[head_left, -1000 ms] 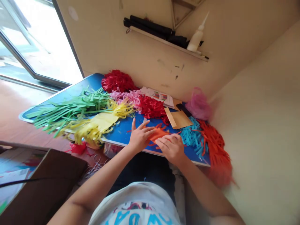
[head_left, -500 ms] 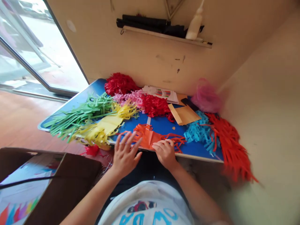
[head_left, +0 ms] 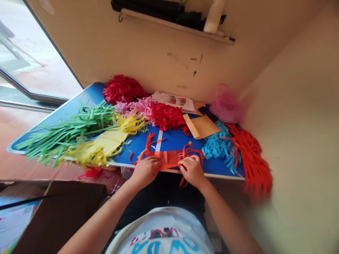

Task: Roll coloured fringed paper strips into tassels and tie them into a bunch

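Observation:
An orange fringed tissue paper (head_left: 169, 158) lies at the front edge of the blue table (head_left: 137, 144), its uncut middle stretched between my hands. My left hand (head_left: 147, 167) has its fingers closed on the left end of the sheet. At the right end, my right hand (head_left: 192, 170) pinches the paper near the cut strips. Some strips spread over the table on both sides, and a few hang below the edge by my right hand. To the left lies a yellow fringed tissue paper (head_left: 112, 141) with a solid middle band.
Green fringe (head_left: 76, 125), pink fringe (head_left: 136, 106), red fringe (head_left: 168, 116), blue fringe (head_left: 218, 144) and red-orange fringe (head_left: 250, 158) surround the work spot. A brown envelope (head_left: 203, 127) lies behind. A cardboard box (head_left: 71, 208) stands at lower left, and a shelf (head_left: 177, 24) holds a white bottle (head_left: 214, 17).
My left hand, spread open before, has come down and closed on the orange paper. The paper's middle now looks narrower, as if folded. The view has shifted slightly.

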The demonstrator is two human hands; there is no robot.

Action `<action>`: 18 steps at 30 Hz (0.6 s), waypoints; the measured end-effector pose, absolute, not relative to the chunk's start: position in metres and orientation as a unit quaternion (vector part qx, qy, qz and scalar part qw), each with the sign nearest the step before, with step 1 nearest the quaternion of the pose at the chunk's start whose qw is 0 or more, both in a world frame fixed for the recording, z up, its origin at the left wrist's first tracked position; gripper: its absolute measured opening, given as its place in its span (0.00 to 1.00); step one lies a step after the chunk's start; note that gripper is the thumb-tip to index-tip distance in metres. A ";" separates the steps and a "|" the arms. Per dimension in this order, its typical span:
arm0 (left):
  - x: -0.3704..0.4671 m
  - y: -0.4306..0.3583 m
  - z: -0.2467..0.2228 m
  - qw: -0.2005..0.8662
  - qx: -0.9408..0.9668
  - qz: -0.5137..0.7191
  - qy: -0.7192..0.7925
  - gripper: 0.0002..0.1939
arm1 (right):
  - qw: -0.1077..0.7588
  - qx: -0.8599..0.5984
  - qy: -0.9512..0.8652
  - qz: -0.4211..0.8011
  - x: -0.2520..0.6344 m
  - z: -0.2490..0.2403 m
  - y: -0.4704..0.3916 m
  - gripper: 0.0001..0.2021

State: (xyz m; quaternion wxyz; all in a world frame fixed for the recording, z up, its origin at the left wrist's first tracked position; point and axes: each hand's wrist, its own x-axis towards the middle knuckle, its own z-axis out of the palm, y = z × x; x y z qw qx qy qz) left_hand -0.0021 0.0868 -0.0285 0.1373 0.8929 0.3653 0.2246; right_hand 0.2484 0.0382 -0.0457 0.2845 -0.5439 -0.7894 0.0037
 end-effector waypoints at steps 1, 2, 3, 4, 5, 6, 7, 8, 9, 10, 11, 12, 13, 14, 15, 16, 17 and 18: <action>-0.003 0.088 -0.029 0.145 0.891 0.226 0.367 0.15 | 0.277 -0.551 -0.787 -0.007 0.251 -0.039 0.038 0.07; -0.003 0.089 -0.031 0.152 0.888 0.228 0.369 0.15 | 0.271 -0.565 -0.778 -0.024 0.254 -0.030 0.036 0.08; -0.003 0.090 -0.033 0.159 0.884 0.231 0.375 0.15 | 0.266 -0.583 -0.766 -0.041 0.255 -0.020 0.033 0.09; -0.003 0.090 -0.035 0.164 0.878 0.235 0.382 0.16 | 0.257 -0.597 -0.758 -0.050 0.254 -0.010 0.029 0.12; -0.003 0.091 -0.038 0.168 0.873 0.239 0.391 0.16 | 0.243 -0.601 -0.760 -0.048 0.252 -0.001 0.025 0.17; -0.003 0.091 -0.040 0.171 0.869 0.242 0.398 0.16 | 0.225 -0.593 -0.772 -0.036 0.249 0.007 0.022 0.22; -0.002 0.091 -0.041 0.173 0.867 0.242 0.401 0.15 | 0.205 -0.574 -0.793 -0.020 0.244 0.011 0.019 0.27; -0.002 0.091 -0.042 0.175 0.867 0.239 0.400 0.15 | 0.189 -0.547 -0.815 -0.002 0.239 0.013 0.019 0.30; -0.002 0.091 -0.041 0.177 0.870 0.235 0.397 0.15 | 0.184 -0.523 -0.832 0.012 0.234 0.011 0.021 0.30; -0.003 0.091 -0.040 0.178 0.872 0.231 0.393 0.14 | 0.189 -0.507 -0.841 0.022 0.231 0.006 0.024 0.27; -0.004 0.091 -0.038 0.178 0.874 0.226 0.391 0.13 | 0.200 -0.502 -0.841 0.031 0.229 -0.002 0.029 0.21; -0.005 0.091 -0.037 0.177 0.876 0.223 0.390 0.13 | 0.214 -0.505 -0.835 0.045 0.230 -0.011 0.035 0.15; -0.007 0.091 -0.035 0.179 0.876 0.219 0.391 0.12 | 0.226 -0.513 -0.826 0.064 0.232 -0.020 0.040 0.10; -0.009 0.091 -0.034 0.181 0.876 0.216 0.392 0.11 | 0.236 -0.525 -0.813 0.085 0.236 -0.028 0.044 0.07; -0.011 0.091 -0.033 0.185 0.875 0.214 0.393 0.09 | 0.244 -0.539 -0.799 0.107 0.239 -0.034 0.048 0.06; -0.011 0.092 -0.034 0.187 0.874 0.214 0.395 0.08 | 0.249 -0.554 -0.785 0.125 0.243 -0.039 0.051 0.06; -0.011 0.092 -0.034 0.187 0.870 0.217 0.402 0.09 | 0.252 -0.568 -0.772 0.136 0.246 -0.042 0.052 0.06; -0.010 0.092 -0.035 0.183 0.865 0.221 0.413 0.11 | 0.253 -0.584 -0.758 0.141 0.247 -0.043 0.054 0.06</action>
